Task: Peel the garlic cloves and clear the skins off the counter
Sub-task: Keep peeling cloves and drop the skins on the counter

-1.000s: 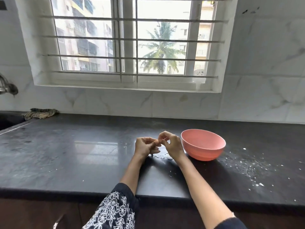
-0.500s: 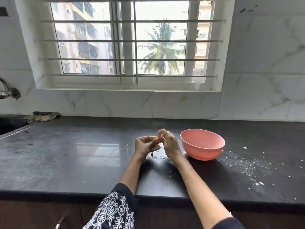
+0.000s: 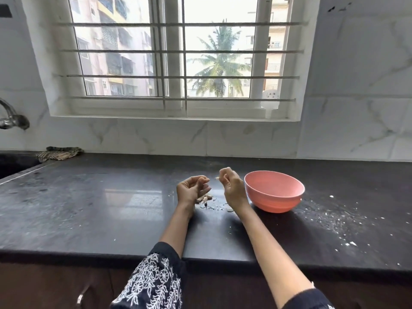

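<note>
My left hand [image 3: 192,190] hovers just above the dark counter [image 3: 100,208] with its fingers curled round a small garlic clove, which is mostly hidden. A short gap to the right, my right hand [image 3: 231,186] pinches a tiny pale scrap of garlic skin [image 3: 217,177] between thumb and fingertips. Under and between the hands lie a few garlic cloves [image 3: 204,200] and thin loose skins [image 3: 219,207]. The pink bowl [image 3: 274,205] stands right beside my right hand; its inside shows nothing.
White flakes and crumbs [image 3: 334,219] are scattered on the counter right of the bowl. A striped cloth [image 3: 59,153] lies at the back left by the sink [image 3: 13,163], under a metal tap [image 3: 13,119]. A tiled wall and barred window stand behind.
My hands were joined over the clove and have now pulled apart; the right hand has come away to the right with a scrap of skin. The camera has tilted slightly.
</note>
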The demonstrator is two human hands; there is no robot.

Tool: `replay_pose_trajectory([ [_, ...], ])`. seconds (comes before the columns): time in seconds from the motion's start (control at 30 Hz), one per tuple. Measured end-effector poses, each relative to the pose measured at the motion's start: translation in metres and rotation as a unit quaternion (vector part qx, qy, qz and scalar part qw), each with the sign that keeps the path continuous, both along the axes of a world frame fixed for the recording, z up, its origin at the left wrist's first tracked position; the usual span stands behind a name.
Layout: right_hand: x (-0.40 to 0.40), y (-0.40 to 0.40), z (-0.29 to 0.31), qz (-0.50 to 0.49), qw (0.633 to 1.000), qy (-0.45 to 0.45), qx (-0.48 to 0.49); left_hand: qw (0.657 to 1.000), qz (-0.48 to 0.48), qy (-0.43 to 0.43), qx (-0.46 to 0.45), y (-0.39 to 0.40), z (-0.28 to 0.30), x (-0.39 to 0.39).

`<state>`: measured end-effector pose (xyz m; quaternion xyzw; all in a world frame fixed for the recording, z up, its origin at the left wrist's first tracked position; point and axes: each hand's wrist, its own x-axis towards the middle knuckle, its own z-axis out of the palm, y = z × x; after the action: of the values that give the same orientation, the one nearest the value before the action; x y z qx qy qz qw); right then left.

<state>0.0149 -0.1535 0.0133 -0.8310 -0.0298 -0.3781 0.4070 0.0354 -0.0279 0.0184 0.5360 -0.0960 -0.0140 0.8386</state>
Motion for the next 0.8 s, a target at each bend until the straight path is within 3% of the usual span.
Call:
replay_pose_trajectory([
  [0.1, -0.003, 0.002, 0.003, -0.018, 0.999, -0.037, 0.006, 1.000, 0.021, 0.006, -0.020, 0.000, 0.001, -0.002],
  [0.43, -0.007, 0.003, 0.003, -0.028, 0.998, 0.052, -0.011, 1.000, 0.016, -0.013, 0.016, -0.004, -0.002, -0.004],
  [0.8, -0.010, 0.004, 0.004, -0.037, 0.997, 0.059, -0.040, 0.999, 0.015, -0.022, 0.025, -0.004, -0.002, -0.003],
])
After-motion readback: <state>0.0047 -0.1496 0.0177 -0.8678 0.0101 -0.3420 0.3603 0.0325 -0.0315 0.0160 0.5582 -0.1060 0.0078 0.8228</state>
